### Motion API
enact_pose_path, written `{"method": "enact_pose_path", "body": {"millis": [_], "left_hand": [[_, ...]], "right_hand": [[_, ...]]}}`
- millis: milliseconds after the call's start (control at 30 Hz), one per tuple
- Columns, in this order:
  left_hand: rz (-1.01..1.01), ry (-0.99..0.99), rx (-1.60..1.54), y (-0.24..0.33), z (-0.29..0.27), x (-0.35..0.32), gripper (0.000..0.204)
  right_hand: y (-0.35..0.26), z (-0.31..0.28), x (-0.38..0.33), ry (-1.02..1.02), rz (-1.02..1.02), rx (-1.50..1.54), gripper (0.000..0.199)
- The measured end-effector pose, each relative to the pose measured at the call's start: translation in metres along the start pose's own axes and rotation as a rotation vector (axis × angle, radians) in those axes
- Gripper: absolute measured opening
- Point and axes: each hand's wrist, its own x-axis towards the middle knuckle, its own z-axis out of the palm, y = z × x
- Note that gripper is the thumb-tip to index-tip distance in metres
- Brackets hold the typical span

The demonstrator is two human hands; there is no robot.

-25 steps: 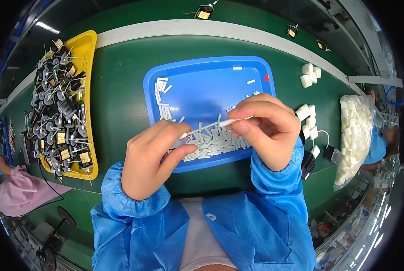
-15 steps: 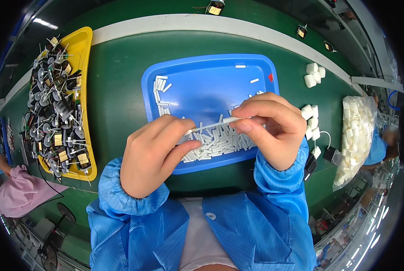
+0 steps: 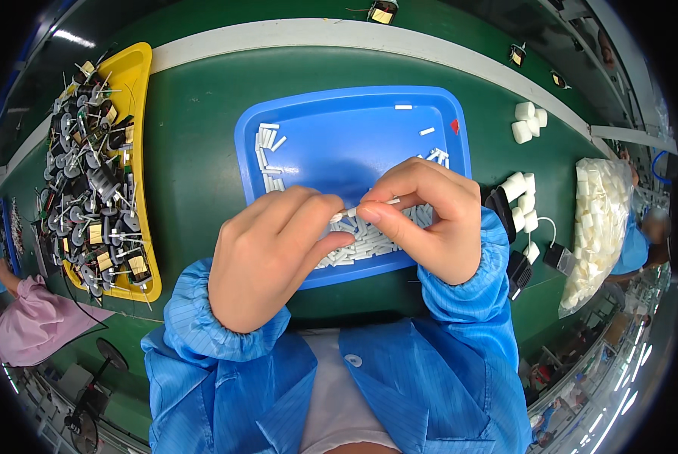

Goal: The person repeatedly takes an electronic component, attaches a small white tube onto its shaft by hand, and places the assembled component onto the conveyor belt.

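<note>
Above the near half of a blue tray (image 3: 354, 93), my hands nearly meet, fingertip to fingertip. A thin pale rod lies between them, mostly covered by my fingers. My left hand (image 3: 271, 246) pinches one end of it. Thumb and forefinger of my right hand (image 3: 433, 219) close on the rod beside a short white sleeve (image 3: 352, 213), close to the left fingertips. Whether the sleeve sits around the rod is hard to tell. Many short white tubes (image 3: 361, 250) are heaped in the tray beneath my hands, and others lie along its sides.
At left, a yellow bin (image 3: 143, 98) is piled with motor-like parts (image 3: 100, 181) with grey discs and thin shafts. White cylindrical pieces (image 3: 532, 121), a black device (image 3: 517, 272) and a clear bag of white pieces (image 3: 600, 227) lie at right. A pink-sleeved person (image 3: 43, 325) sits far left.
My right hand has moved left along the rod, closing the gap to my left hand. The rod stretch that showed between them is now mostly covered. A black object at right has come into view.
</note>
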Motion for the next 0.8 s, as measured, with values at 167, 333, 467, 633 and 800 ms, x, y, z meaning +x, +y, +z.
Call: {"method": "enact_pose_path", "body": {"millis": [167, 333, 467, 633, 800], "left_hand": [[0.050, 0.018, 0.064, 0.003, 0.001, 0.008, 0.034], [-0.052, 0.045, -0.025, -0.025, 0.007, 0.040, 0.037], [0.106, 0.395, 0.223, -0.126, 0.010, 0.128, 0.029], [-0.282, 0.285, 0.525, -0.192, 0.011, 0.175, 0.035], [-0.278, 0.299, 0.952, -0.173, -0.037, 0.121, 0.046]], "right_hand": [[0.000, -0.003, 0.002, -0.043, 0.059, -0.027, 0.014], [0.011, 0.003, 0.010, 0.194, 0.112, 0.015, 0.048], [0.024, 0.004, 0.000, 0.265, 0.225, 0.021, 0.034], [0.035, 0.011, -0.015, 0.161, 0.264, -0.107, 0.014], [0.039, 0.006, -0.020, 0.171, 0.304, -0.090, 0.011]]}}
